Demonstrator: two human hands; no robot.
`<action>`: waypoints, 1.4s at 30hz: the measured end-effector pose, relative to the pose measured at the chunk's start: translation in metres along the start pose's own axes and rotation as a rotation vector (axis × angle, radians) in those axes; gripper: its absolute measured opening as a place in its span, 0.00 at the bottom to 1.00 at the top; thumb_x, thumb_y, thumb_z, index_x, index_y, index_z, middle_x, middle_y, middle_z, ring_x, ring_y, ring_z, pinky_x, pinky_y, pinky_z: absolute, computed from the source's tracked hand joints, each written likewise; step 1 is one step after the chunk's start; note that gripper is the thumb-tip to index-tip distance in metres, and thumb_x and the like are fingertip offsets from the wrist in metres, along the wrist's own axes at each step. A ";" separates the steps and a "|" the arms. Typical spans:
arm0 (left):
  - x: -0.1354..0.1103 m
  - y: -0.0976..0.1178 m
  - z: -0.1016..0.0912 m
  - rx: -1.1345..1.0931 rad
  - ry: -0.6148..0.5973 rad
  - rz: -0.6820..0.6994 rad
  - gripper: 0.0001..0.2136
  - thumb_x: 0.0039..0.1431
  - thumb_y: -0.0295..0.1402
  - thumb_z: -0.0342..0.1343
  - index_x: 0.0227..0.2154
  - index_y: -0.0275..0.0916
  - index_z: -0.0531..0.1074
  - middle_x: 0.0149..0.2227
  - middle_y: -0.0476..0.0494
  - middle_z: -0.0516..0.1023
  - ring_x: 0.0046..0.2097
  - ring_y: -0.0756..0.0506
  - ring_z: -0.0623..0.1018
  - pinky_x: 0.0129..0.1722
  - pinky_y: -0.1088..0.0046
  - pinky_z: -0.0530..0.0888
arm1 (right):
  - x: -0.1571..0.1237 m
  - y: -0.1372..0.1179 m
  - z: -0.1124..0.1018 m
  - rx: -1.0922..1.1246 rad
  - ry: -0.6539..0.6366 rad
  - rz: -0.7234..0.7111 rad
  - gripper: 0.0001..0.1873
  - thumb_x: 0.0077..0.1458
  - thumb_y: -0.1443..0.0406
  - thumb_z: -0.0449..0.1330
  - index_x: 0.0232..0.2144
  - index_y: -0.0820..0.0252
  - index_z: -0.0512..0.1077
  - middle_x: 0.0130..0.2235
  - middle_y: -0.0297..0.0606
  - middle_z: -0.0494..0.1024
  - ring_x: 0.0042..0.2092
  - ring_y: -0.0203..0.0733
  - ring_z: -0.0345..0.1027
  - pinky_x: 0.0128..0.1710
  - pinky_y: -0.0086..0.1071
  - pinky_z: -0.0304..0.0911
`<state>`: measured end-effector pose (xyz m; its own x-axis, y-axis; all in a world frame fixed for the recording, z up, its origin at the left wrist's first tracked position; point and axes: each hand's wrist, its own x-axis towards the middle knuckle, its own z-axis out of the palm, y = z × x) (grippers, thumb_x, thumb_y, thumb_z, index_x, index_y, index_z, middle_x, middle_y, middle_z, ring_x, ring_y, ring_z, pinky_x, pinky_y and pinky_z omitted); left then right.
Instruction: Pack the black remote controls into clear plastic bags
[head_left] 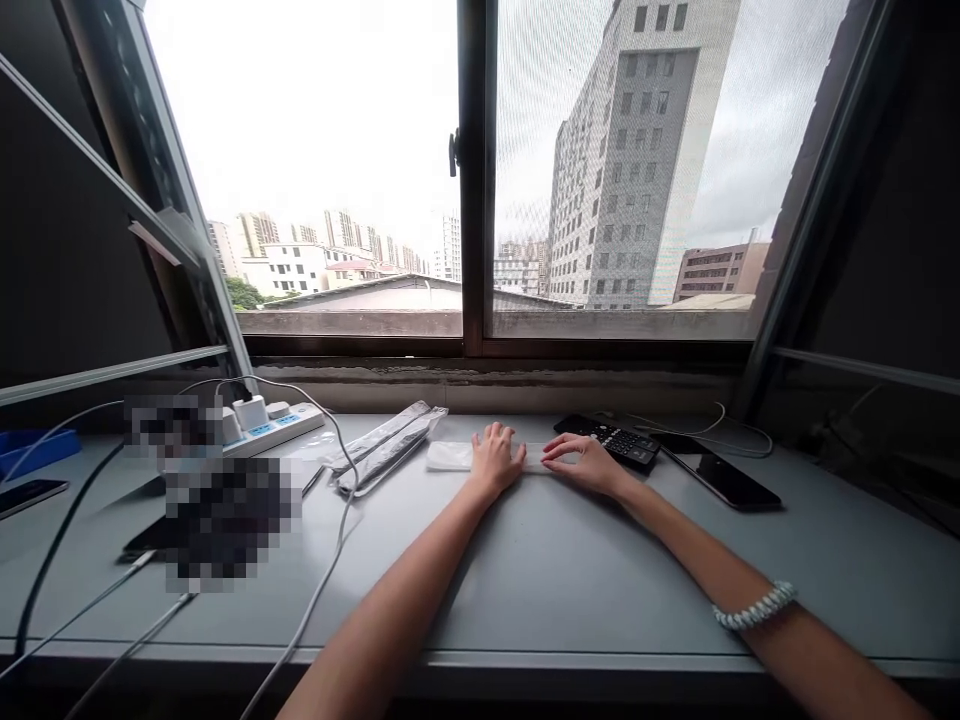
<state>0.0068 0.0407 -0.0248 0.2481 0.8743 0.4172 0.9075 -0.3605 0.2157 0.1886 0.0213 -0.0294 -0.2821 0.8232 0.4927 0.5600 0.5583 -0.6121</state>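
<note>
A flat white cloth or tissue (448, 456) lies on the grey table (555, 570) near the window. My left hand (495, 456) rests flat on its middle, fingers stretched out toward the window. My right hand (586, 462) lies flat on the cloth's right end, fingers pointing left, nearly touching the left hand. Neither hand grips anything. A beaded bracelet (754, 606) is on my right wrist.
A black calculator (616, 440) and a dark phone (721, 478) lie right of the hands. Left of them lie clear plastic sleeves (387, 446), a white power strip (271, 426) with plugs, several cables (330, 560), another phone (30, 494) and a blue tray (34, 446). The window sill runs behind.
</note>
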 end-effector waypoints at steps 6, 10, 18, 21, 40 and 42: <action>0.000 0.001 0.000 0.006 -0.005 -0.042 0.15 0.60 0.38 0.40 0.44 0.40 0.67 0.49 0.40 0.67 0.54 0.41 0.63 0.57 0.53 0.53 | -0.001 0.004 -0.003 -0.024 -0.033 -0.017 0.08 0.46 0.57 0.62 0.26 0.53 0.79 0.37 0.37 0.77 0.40 0.43 0.70 0.45 0.36 0.62; -0.001 0.002 0.000 0.013 -0.011 -0.065 0.16 0.60 0.38 0.39 0.45 0.39 0.66 0.49 0.40 0.67 0.54 0.41 0.63 0.57 0.52 0.52 | -0.001 0.005 -0.002 -0.010 -0.051 -0.033 0.08 0.47 0.58 0.61 0.28 0.53 0.79 0.36 0.37 0.77 0.39 0.42 0.70 0.44 0.36 0.63; -0.003 0.002 0.001 0.051 -0.112 -0.146 0.19 0.57 0.42 0.41 0.47 0.39 0.65 0.51 0.37 0.65 0.57 0.35 0.58 0.54 0.41 0.50 | -0.003 0.005 -0.001 -0.061 -0.067 -0.013 0.12 0.48 0.55 0.59 0.26 0.54 0.78 0.35 0.38 0.78 0.37 0.43 0.71 0.41 0.35 0.64; -0.003 0.003 0.000 0.060 -0.109 -0.158 0.20 0.57 0.43 0.41 0.48 0.38 0.65 0.52 0.36 0.64 0.56 0.35 0.59 0.54 0.41 0.51 | -0.002 0.005 0.000 -0.056 0.019 -0.015 0.11 0.48 0.56 0.59 0.26 0.54 0.78 0.35 0.38 0.78 0.38 0.43 0.71 0.43 0.35 0.64; 0.000 0.002 0.000 0.096 -0.106 -0.166 0.23 0.56 0.46 0.41 0.46 0.33 0.63 0.51 0.33 0.64 0.56 0.38 0.60 0.55 0.60 0.53 | 0.002 0.008 0.003 -0.126 0.087 0.035 0.11 0.50 0.63 0.56 0.34 0.54 0.77 0.42 0.39 0.75 0.45 0.44 0.68 0.48 0.38 0.60; 0.000 0.001 0.000 0.089 -0.116 -0.168 0.22 0.57 0.46 0.40 0.45 0.33 0.63 0.51 0.33 0.64 0.56 0.38 0.60 0.54 0.60 0.53 | 0.002 0.008 0.002 -0.136 0.075 0.047 0.11 0.50 0.64 0.56 0.34 0.54 0.77 0.43 0.38 0.75 0.46 0.44 0.68 0.49 0.39 0.59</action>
<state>0.0081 0.0401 -0.0248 0.1238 0.9531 0.2761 0.9644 -0.1810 0.1927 0.1914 0.0276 -0.0347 -0.1971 0.8352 0.5133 0.6730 0.4960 -0.5487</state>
